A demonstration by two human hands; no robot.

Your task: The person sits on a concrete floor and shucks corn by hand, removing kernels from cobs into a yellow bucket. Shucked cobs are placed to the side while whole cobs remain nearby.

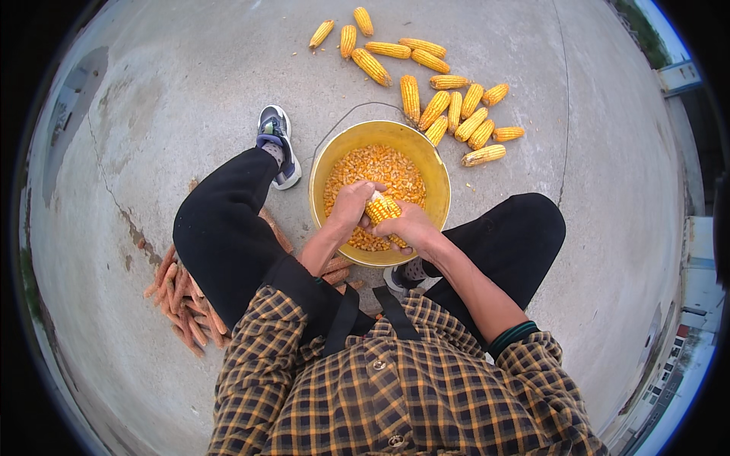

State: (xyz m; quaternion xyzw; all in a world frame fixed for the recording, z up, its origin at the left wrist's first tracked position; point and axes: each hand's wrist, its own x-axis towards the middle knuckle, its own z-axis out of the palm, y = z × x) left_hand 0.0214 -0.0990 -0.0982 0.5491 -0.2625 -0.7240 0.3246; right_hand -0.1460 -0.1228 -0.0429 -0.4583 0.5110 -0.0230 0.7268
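Over a yellow bucket point(438, 188) between my legs, both hands are on one partly shelled ear of corn point(382, 209). My right hand point(412, 226) is wrapped round its lower part. At the ear's upper end, where pale bare cob shows, my left hand point(351, 206) presses with the thumb; its other fingers are partly hidden. Loose corn kernels point(376, 165) lie inside the bucket below both hands. The bucket's wire handle point(342, 118) leans towards the far side.
Several whole ears of corn point(436, 108) lie on the concrete floor point(513, 45) beyond the bucket, the nearest close to its rim. Bare reddish cobs point(185, 302) are heaped by my left leg, with more between my legs. A few stray kernels point(469, 186) lie right of the bucket.
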